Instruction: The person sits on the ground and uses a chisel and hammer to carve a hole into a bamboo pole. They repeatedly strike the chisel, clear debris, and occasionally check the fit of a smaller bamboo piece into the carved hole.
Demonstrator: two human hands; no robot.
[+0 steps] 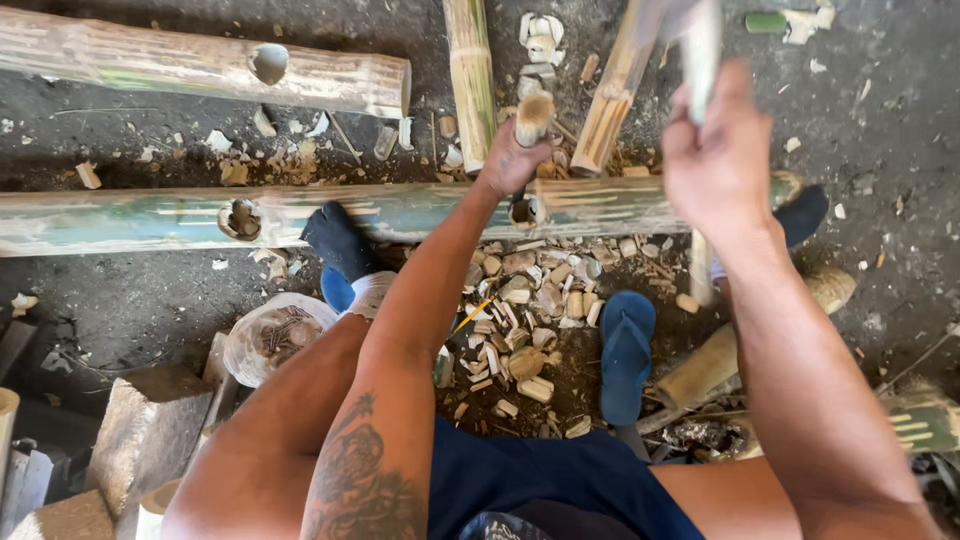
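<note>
While the left hand [512,160] gripped a wooden-handled chisel [533,118] upright, fingers wrapped tight, its tip sat in a hole [526,210] in the bamboo pole [400,212] lying across the ground. The right hand [718,150] was raised, closed around a blurred mallet [700,40]. Bamboo chips [525,320] lay beside a blue sandal [627,350].

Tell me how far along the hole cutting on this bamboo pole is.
One hole in the near bamboo pole looks finished. The left hand holds a chisel at a second hole, with chips piled below. The right hand is raised with a blurred tool. How much cutting remains there can't be judged.
</note>
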